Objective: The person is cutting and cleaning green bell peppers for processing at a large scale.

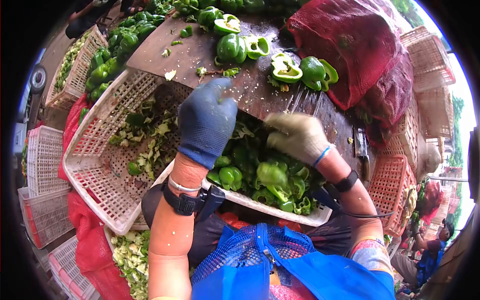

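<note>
Left hand (207, 120) and right hand (299, 137), blurred, grips untellable, are hovering above heaped peppers (231, 177), where careless drops are risking spills over the crate (320, 219) rim

Single head-worn view, directed forward and downward from above the wearer's lap. The blue vest (320, 272) lies closest, along the lower edge; the left hand (207, 120) and right hand (298, 137) occupy the middle range, with the surface (155, 52) beyond. The curved wide-angle field, bounded by dark corners, takes in distant stacked crates (427, 62) at right.
</note>
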Tool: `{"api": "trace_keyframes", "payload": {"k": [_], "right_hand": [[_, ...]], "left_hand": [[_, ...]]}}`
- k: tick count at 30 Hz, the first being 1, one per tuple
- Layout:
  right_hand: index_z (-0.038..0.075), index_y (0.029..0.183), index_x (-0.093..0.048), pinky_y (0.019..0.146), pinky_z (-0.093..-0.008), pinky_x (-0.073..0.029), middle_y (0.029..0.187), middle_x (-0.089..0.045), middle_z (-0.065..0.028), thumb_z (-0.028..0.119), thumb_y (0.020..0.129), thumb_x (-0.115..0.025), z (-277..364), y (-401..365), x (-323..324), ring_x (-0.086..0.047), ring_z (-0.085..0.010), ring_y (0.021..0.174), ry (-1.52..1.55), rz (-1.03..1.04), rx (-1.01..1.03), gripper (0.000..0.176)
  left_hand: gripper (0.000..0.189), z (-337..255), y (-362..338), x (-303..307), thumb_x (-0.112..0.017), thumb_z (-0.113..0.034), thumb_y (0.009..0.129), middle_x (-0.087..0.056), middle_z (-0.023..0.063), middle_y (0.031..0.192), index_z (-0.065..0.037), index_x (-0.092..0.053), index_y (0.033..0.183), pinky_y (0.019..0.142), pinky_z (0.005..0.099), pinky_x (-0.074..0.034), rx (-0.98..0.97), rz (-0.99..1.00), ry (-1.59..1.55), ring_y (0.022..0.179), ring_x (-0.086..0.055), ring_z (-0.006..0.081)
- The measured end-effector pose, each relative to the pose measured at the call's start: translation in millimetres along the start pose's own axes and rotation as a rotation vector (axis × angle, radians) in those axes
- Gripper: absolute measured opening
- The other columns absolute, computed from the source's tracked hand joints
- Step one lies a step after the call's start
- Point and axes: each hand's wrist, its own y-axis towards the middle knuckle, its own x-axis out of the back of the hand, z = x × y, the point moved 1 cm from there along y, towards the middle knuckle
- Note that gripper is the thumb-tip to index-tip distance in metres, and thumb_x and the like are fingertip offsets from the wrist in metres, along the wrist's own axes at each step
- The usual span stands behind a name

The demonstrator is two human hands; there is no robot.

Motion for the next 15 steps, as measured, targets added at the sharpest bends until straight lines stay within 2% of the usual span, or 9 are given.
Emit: {"api": "trace_keyframes", "payload": {"k": [1,3,5,7,8,9,11,13,15], "right_hand": [[0.014,0.107,-0.073,0.079,-0.0457,-0.056,0.089,-0.072,-0.01,0.022,0.074,-0.077,-6.8,3.1,5.7,-0.069,-0.0333,0.088,0.046,-0.188,-0.137,0.034],[0.014,0.115,-0.073,0.086,-0.0462,-0.055,0.11,-0.07,-0.0128,0.024,0.075,-0.08,-36.5,36.7,10.4,-0.067,-0.0323,0.101,-0.324,-0.454,-0.092,0.042],[0.013,0.109,-0.074,0.085,-0.0479,-0.054,0.11,-0.068,-0.0125,0.024,0.074,-0.08,-67.5,64.7,-7.0,-0.065,-0.0339,0.103,-0.602,-0.378,-0.163,0.037],[0.012,0.101,-0.074,0.083,-0.0486,-0.054,0.105,-0.066,-0.0118,0.023,0.072,-0.078,-75.9,76.8,-16.8,-0.065,-0.0342,0.101,-0.519,-0.153,-0.254,0.031],[0.011,0.092,-0.074,0.081,-0.0486,-0.054,0.103,-0.066,-0.0109,0.021,0.072,-0.076,-77.4,75.1,-19.7,-0.066,-0.0338,0.099,-0.486,-0.173,-0.296,0.022],[0.01,0.087,-0.074,0.08,-0.0475,-0.054,0.101,-0.066,-0.0098,0.02,0.071,-0.077,-80.4,69.8,-21.3,-0.066,-0.0332,0.095,-0.476,-0.14,-0.309,0.019],[0.009,0.085,-0.073,0.08,-0.0449,-0.055,0.1,-0.066,-0.0101,0.017,0.07,-0.077,-66.5,45.7,-17.9,-0.066,-0.0341,0.094,-0.33,-0.29,-0.181,0.018],[0.009,0.087,-0.072,0.082,-0.0427,-0.056,0.105,-0.067,-0.011,0.011,0.068,-0.078,-29.3,27.0,-2.7,-0.066,-0.0348,0.099,-0.217,-0.248,-0.17,0.02],[0.005,0.105,-0.07,0.091,-0.0417,-0.056,0.124,-0.065,-0.0148,0.002,0.07,-0.075,8.0,3.2,9.7,-0.066,-0.0321,0.111,-0.051,-0.26,-0.102,0.036]], "left_hand": [[0.03,-0.6,0.1,-3.9,-0.071,-0.007,0.081,-0.073,0.0204,0.095,-0.001,-0.073,0.11,0.079,0.0391,-0.057,-0.014,-0.011,-0.012,0.084,-0.072,0.0304],[0.028,-1.3,3.8,-10.3,-0.067,-0.008,0.079,-0.071,0.0229,0.093,-0.003,-0.073,0.106,0.077,0.0449,-0.057,-0.055,-0.038,-0.025,0.084,-0.07,0.0397],[0.028,0.6,6.2,-17.0,-0.071,-0.012,0.082,-0.071,0.0234,0.09,-0.003,-0.072,0.108,0.076,0.0432,-0.057,0.004,-0.023,-0.102,0.083,-0.071,0.0382],[0.028,0.9,8.4,-21.3,-0.073,-0.015,0.083,-0.071,0.024,0.09,-0.003,-0.072,0.109,0.076,0.0421,-0.057,0.147,0.017,-0.202,0.083,-0.072,0.0373],[0.036,5.7,9.5,-24.6,-0.076,-0.022,0.084,-0.073,0.0217,0.088,0.0,-0.069,0.112,0.076,0.0398,-0.057,0.142,-0.004,-0.251,0.081,-0.073,0.0316],[0.039,9.3,8.7,-31.9,-0.077,-0.023,0.084,-0.073,0.0204,0.088,0.002,-0.068,0.113,0.076,0.0391,-0.057,0.275,0.037,-0.354,0.08,-0.072,0.0291],[0.044,8.2,7.8,-53.5,-0.078,-0.025,0.085,-0.074,0.018,0.089,0.005,-0.065,0.114,0.076,0.0377,-0.057,0.521,0.117,-0.563,0.079,-0.071,0.0243],[0.056,3.7,-0.5,-78.1,-0.079,-0.027,0.084,-0.073,0.0176,0.093,0.007,-0.061,0.124,0.078,0.0357,-0.057,0.505,0.22,-0.737,0.083,-0.07,0.0202],[0.064,-16.6,-9.7,-83.9,-0.079,-0.025,0.082,-0.072,0.0201,0.098,0.007,-0.058,0.133,0.081,0.0343,-0.057,0.62,0.365,-0.965,0.086,-0.07,0.0217]]}}
